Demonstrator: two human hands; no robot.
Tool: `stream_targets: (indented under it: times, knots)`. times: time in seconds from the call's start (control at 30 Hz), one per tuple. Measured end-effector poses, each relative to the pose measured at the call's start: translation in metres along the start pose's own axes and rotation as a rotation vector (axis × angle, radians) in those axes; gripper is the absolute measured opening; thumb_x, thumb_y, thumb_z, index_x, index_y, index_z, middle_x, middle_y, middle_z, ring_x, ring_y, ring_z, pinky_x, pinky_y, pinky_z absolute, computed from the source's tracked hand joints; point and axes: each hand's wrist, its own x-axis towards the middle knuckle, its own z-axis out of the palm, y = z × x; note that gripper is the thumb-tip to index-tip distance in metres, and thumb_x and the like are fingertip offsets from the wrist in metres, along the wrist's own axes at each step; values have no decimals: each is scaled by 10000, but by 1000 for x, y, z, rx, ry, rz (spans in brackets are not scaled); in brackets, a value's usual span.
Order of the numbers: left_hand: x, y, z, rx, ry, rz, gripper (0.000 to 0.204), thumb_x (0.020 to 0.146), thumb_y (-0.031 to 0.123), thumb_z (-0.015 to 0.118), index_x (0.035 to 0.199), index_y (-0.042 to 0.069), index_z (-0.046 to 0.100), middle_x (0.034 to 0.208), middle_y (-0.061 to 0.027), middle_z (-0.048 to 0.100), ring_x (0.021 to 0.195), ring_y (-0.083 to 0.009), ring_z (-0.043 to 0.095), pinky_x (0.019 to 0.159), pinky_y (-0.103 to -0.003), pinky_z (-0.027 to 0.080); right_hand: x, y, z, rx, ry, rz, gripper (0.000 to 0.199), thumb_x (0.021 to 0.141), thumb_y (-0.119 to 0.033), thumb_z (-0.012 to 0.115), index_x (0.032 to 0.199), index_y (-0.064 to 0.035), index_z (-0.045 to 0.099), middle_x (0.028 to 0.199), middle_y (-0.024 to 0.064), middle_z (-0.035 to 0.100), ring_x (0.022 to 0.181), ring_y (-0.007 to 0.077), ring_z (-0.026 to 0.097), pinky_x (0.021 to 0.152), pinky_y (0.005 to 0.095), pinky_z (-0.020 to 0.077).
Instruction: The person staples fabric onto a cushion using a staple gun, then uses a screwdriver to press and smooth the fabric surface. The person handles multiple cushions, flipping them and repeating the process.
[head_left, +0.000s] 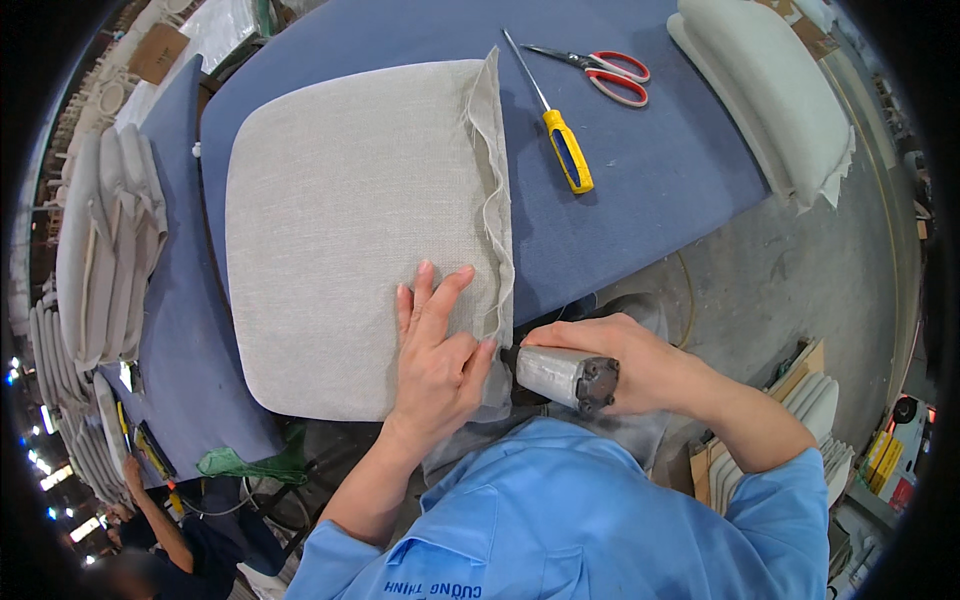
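Right hand [640, 365]: clenched around a staple gun [560, 378], lower centre of the frame, nose at the lower right edge of a cushion [340, 220]; touching or just beside, impossible to tell.
Left hand [435, 378]: not grasping; fingers spread over the cushion, thumb near the nose.
Cushion: left of centre, lying flat on the blue table [640, 185]; face done, by the look of it, smoothly covered in pale grey.
Flap [490, 190]: standing raw and wavy along the cushion's right side; apparently left to fasten, at least along the upper stretch.
Screwdriver [568, 150], scissors [612, 78]: upper centre, lying unheld.
Stacks [110, 250]: far left and upper right; similar grey pieces.
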Motion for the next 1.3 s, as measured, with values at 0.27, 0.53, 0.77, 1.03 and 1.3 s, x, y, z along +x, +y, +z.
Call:
stream_targets:
  times: [0.27,0.53,0.77,1.03,1.3]
  knots:
    - [-55,16,-40,-136,277,-216,218,1028,53,652,826,-24,630,1312,-226,713,1353,-383,642,1082,-452,504,-33,11,3,81,259,-170,695,856,-60,894,1498,-80,629,1302,114,774,1213,250,744,1068,384,564]
    - [-145,-9,-18,-1401,223,-996,453,1147,411,595,1304,-13,623,1214,-216,754,972,-356,784,863,-480,647,-75,26,10,379,463,10,629,916,-113,891,1485,-39,633,1337,86,752,1264,178,688,1152,383,521]
    - [-132,-46,-9,-1319,223,-876,778,1064,609,623,1569,26,523,1548,-188,602,1425,-413,528,1184,-603,422,-74,40,23,237,450,-75,729,857,-97,921,1518,-80,613,1411,102,727,1286,212,679,1156,382,521]
    - [-99,-30,-74,-713,-365,-898,522,1117,508,617,1187,-6,671,1113,-211,751,939,-336,711,890,-442,617,-105,34,15,242,548,-94,731,837,-73,915,1503,-82,613,1365,117,743,1237,240,705,1108,375,535]
    - [1,-14,-47,-48,62,-227,266,1113,162,549,1073,-33,726,1469,-269,584,1408,-400,527,1218,-466,381,-112,34,18,21,659,-278,682,847,-97,914,1478,-106,654,1317,129,758,1236,301,727,1055,415,580]
